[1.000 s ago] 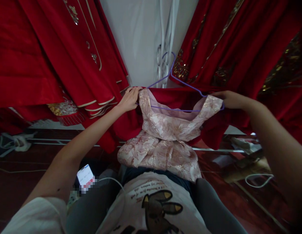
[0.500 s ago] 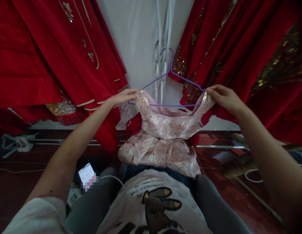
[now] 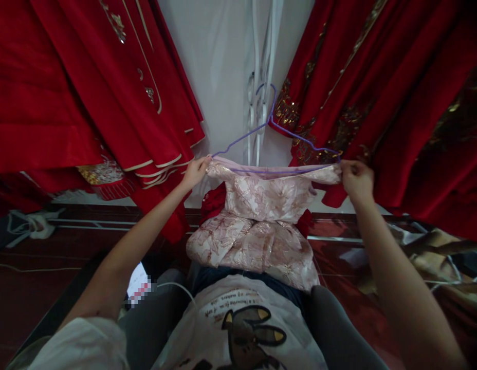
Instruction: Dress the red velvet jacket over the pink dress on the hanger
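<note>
A small pink brocade dress (image 3: 257, 221) hangs in front of me on a purple wire hanger (image 3: 261, 136). My left hand (image 3: 194, 172) pinches the dress's left shoulder at the hanger's end. My right hand (image 3: 356, 180) grips the right shoulder, fingers closed on the cloth. The neckline is stretched flat between both hands along the hanger's bar. The skirt falls onto my lap. A bit of red cloth (image 3: 213, 200) shows behind the dress.
Red embroidered garments hang at the left (image 3: 88, 87) and at the right (image 3: 396, 92), with a white wall (image 3: 223, 67) between. A phone (image 3: 140, 285) with a white cable lies by my left knee. Cords and cloth (image 3: 435, 257) lie on the dark red floor.
Both hands have pulled the dress's shoulders outward and level, so the neckline is now taut along the hanger. The red cloth behind has dropped lower.
</note>
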Motion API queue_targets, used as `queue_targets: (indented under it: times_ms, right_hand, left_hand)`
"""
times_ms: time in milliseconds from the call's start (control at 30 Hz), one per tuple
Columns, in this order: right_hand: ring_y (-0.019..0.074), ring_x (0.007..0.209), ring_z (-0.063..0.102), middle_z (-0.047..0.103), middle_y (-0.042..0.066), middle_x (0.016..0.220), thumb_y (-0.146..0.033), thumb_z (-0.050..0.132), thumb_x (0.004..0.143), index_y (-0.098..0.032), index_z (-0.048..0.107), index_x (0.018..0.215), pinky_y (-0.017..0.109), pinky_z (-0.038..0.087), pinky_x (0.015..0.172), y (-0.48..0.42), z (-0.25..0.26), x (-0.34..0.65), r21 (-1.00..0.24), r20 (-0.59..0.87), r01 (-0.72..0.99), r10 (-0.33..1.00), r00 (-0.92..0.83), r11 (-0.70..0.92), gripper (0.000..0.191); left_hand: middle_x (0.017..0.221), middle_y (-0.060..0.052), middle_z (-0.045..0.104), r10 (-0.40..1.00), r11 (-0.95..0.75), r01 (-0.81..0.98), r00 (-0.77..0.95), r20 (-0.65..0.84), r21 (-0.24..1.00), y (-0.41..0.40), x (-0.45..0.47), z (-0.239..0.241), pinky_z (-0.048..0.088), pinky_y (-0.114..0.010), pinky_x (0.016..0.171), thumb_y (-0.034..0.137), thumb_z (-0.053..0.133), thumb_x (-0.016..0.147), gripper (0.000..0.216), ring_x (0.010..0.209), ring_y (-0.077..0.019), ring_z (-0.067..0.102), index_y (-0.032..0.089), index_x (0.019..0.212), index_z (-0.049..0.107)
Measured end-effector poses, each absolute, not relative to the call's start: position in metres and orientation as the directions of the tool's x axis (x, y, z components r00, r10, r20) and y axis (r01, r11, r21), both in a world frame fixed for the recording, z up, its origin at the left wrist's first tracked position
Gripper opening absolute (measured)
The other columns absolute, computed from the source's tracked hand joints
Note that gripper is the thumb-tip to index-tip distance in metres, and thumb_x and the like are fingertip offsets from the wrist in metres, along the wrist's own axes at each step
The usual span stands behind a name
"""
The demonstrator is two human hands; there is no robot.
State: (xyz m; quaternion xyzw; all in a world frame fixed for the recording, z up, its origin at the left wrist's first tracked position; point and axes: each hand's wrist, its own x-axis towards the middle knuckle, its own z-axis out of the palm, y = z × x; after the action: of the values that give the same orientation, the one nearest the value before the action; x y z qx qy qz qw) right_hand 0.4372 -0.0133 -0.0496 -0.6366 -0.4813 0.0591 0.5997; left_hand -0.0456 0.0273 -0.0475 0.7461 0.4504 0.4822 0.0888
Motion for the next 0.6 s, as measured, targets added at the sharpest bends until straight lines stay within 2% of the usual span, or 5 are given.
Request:
queue_targets:
  times_ms: [167, 300, 433, 500, 600]
  right_hand:
    - [0.0216, 0.070, 0.066, 0.072, 0.008, 0.079, -0.030, 0.055, 0.076, -0.019, 0.069, 0.081, 0.032, 0.052, 0.063, -0.043, -0.110, 0.424, -0.851, 0.379, 0.510, 0.817, 0.435, 0.123, 0.018]
    - [0.0237, 0.085, 0.067, 0.072, 0.006, 0.088, -0.043, 0.053, 0.081, -0.024, 0.068, 0.085, 0.035, 0.053, 0.077, -0.049, -0.105, 0.422, -0.801, 0.448, 0.572, 0.809, 0.380, 0.175, 0.025]
    - [0.0229, 0.093, 0.066, 0.071, 0.005, 0.097, -0.051, 0.053, 0.085, -0.025, 0.065, 0.093, 0.037, 0.052, 0.086, -0.050, -0.076, 0.406, -0.771, 0.499, 0.562, 0.832, 0.244, 0.298, 0.030]
    - [0.0215, 0.088, 0.066, 0.070, 0.005, 0.093, -0.051, 0.054, 0.084, -0.024, 0.064, 0.092, 0.036, 0.052, 0.083, -0.052, -0.069, 0.392, -0.772, 0.507, 0.521, 0.847, 0.160, 0.363, 0.029]
    - [0.0201, 0.083, 0.064, 0.069, 0.005, 0.088, -0.049, 0.055, 0.085, -0.022, 0.064, 0.090, 0.034, 0.052, 0.080, -0.056, -0.068, 0.378, -0.756, 0.504, 0.518, 0.861, 0.069, 0.401, 0.028]
  left_hand:
    - [0.049, 0.004, 0.041, 0.825, -0.452, 0.715, 0.109, 0.554, 0.533, -0.013, -0.055, -0.108, 0.028, -0.022, 0.048, 0.052, 0.036, 0.096, 0.051, 0.048, -0.0097, 0.041, 0.017, 0.062, 0.051]
    - [0.070, -0.002, 0.058, 0.660, -0.631, 0.750, 0.385, 0.645, 0.198, -0.053, -0.030, -0.103, 0.042, -0.023, 0.061, 0.040, 0.039, 0.098, 0.036, 0.064, -0.0120, 0.055, 0.016, 0.080, 0.059]
    - [0.098, -0.008, 0.064, 0.377, -0.813, 0.571, 0.663, 0.647, -0.111, -0.072, 0.027, -0.061, 0.050, -0.030, 0.087, 0.035, 0.044, 0.097, 0.028, 0.096, -0.0166, 0.060, 0.016, 0.095, 0.063]
    - [0.109, -0.008, 0.063, 0.325, -0.826, 0.540, 0.690, 0.647, -0.161, -0.067, 0.056, -0.045, 0.039, -0.041, 0.108, 0.036, 0.044, 0.097, 0.028, 0.107, -0.0177, 0.057, 0.018, 0.098, 0.065]
    - [0.128, -0.010, 0.055, 0.404, -0.745, 0.654, 0.597, 0.693, -0.129, -0.043, 0.082, -0.042, 0.021, -0.057, 0.116, 0.040, 0.045, 0.095, 0.032, 0.126, -0.0252, 0.045, 0.020, 0.093, 0.070]
